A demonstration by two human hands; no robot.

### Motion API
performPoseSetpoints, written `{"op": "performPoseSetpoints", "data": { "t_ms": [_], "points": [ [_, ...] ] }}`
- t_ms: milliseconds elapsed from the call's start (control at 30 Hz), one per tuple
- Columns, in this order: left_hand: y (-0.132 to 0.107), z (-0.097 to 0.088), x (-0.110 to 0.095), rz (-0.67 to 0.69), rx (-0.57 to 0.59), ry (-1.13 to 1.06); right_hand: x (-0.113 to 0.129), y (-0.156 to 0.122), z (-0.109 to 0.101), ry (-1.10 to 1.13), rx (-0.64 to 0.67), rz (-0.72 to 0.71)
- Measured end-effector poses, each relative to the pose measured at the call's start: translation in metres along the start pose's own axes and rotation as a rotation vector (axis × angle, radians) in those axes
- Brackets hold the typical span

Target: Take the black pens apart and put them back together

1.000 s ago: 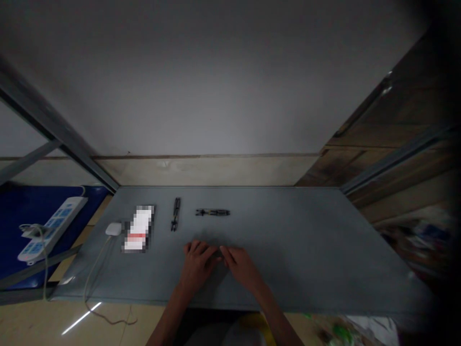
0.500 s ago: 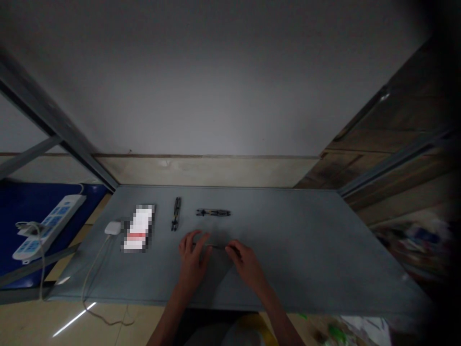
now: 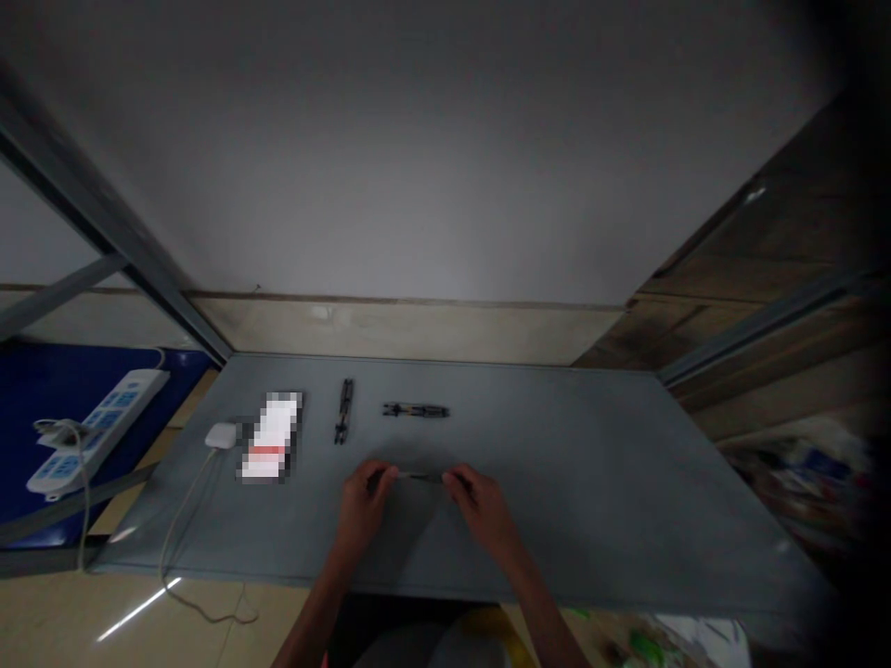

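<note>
Above the grey tabletop (image 3: 577, 482), a thin dark rod-like piece (image 3: 421, 477) with a paler left part spans the gap between my two hands. My left hand (image 3: 363, 496) pinches its left end between thumb and fingers. At the other end, my right hand (image 3: 480, 501) is closed on it in the same way. The fingers cover both tips, and the piece is too small and dim to name. Beyond the hands lie two slim dark jointed tools with forked ends: one lengthwise (image 3: 343, 411), the other crosswise (image 3: 416, 410).
To the left lies a phone-like device (image 3: 273, 434) with a blurred-out screen, beside a white charger (image 3: 221, 436) with a trailing cable (image 3: 165, 547). A white power strip (image 3: 101, 431) rests on a blue surface. Metal frame bars (image 3: 167, 306) rise at the left; a wall stands behind.
My left hand's fingers were spread beside the rod-like piece; now they are closed on its left end. The right hand keeps its pinch. The view has shifted slightly.
</note>
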State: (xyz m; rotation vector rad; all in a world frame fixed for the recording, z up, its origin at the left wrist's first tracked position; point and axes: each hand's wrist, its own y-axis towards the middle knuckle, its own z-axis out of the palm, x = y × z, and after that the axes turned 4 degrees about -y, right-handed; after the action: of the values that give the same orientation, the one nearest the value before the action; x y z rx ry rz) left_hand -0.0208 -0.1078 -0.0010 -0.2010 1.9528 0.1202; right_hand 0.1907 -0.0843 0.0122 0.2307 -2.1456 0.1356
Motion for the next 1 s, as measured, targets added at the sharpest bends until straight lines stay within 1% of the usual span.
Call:
{"op": "performPoseSetpoints", "data": {
  "t_ms": [133, 233, 433, 567, 667, 767, 900, 1000],
  "points": [
    [0.000, -0.005, -0.002, -0.014, 0.008, -0.027, -0.002, 0.000, 0.005, -0.039, 0.015, -0.030],
    [0.000, -0.005, -0.001, -0.006, 0.004, -0.034, -0.003, 0.000, 0.007, -0.035, 0.028, -0.024],
    [0.000, -0.003, 0.002, -0.013, -0.034, -0.037, -0.002, -0.001, 0.009, 0.035, 0.059, 0.017],
    [0.001, -0.007, -0.001, -0.022, 0.000, -0.018, 0.005, 0.000, 0.009, 0.104, 0.047, 0.087],
    [0.000, -0.009, -0.005, -0.017, 0.087, -0.035, 0.007, 0.002, 0.004, 0.153, -0.002, 0.102],
    [-0.004, -0.007, -0.011, 0.005, 0.237, -0.019, 0.005, 0.004, -0.002, 0.200, -0.050, 0.096],
    [-0.013, 0.001, -0.028, 0.054, 0.404, 0.101, -0.002, 0.007, -0.009, 0.199, -0.067, 0.094],
    [-0.019, 0.009, -0.042, 0.054, 0.521, 0.081, -0.001, 0.007, -0.014, 0.249, -0.054, 0.089]
  ]
}}
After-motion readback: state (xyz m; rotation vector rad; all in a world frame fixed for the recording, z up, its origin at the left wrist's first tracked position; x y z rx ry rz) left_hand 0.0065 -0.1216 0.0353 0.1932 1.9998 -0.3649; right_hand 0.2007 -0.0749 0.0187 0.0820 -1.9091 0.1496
